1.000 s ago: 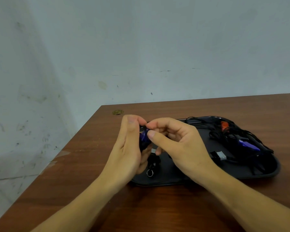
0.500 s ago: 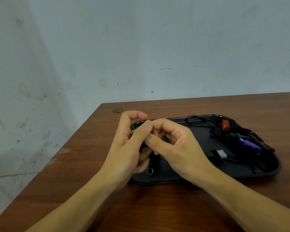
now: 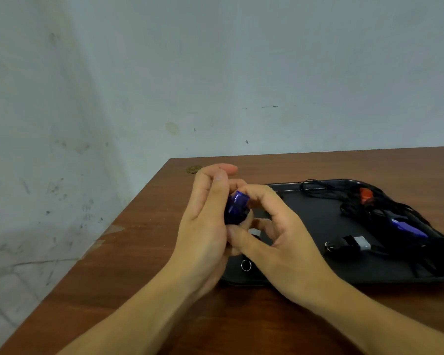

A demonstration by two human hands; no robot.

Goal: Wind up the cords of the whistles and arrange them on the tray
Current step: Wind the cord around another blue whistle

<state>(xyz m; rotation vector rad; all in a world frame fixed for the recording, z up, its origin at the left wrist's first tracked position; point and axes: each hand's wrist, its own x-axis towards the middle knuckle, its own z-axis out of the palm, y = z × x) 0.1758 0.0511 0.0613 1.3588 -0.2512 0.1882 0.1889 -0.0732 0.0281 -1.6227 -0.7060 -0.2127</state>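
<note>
On the brown wooden table (image 3: 144,265) lies a flat black rectangular tray (image 3: 318,216), with a tangle of black cords (image 3: 395,213), an orange whistle (image 3: 365,194) and a purple whistle (image 3: 408,228) at its far right. Above the tray's left end, the left hand (image 3: 203,226) cups a translucent purple plastic whistle (image 3: 236,207) against its curled fingers. The right hand (image 3: 280,234) curls its fingertips over the whistle's top, thumb pressed below it.
</note>
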